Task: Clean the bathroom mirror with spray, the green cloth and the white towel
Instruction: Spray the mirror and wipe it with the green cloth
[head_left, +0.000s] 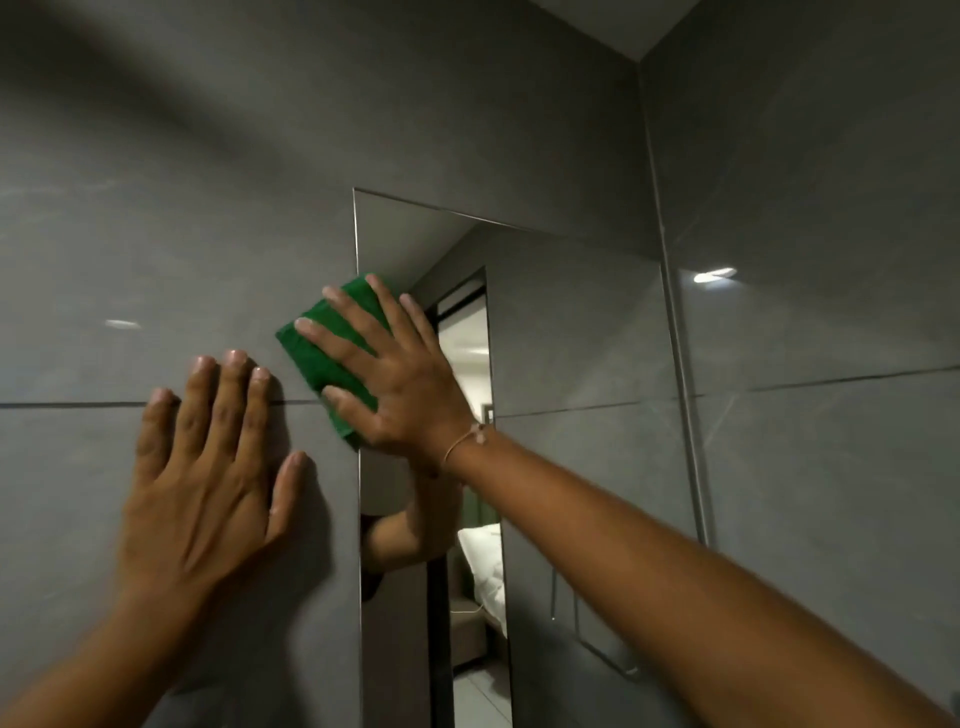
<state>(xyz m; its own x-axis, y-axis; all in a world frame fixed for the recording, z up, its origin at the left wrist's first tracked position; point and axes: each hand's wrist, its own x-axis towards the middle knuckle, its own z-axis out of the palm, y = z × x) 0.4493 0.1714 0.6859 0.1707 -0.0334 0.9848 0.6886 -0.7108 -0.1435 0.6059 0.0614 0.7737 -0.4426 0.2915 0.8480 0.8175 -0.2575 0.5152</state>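
The bathroom mirror (571, 332) is a tall pane set in the grey tiled wall, its left edge running down the middle of the view. My right hand (395, 374) lies flat with fingers spread, pressing the folded green cloth (317, 358) against the mirror's upper left edge, the cloth partly over the tile. My left hand (208, 483) rests flat and open on the wall tile just left of the mirror, holding nothing. The spray and the white towel are out of view.
Grey wall tiles (156, 208) surround the mirror, and a side wall (831, 260) meets it at the right corner. The mirror reflects a doorway, a bed and my right arm.
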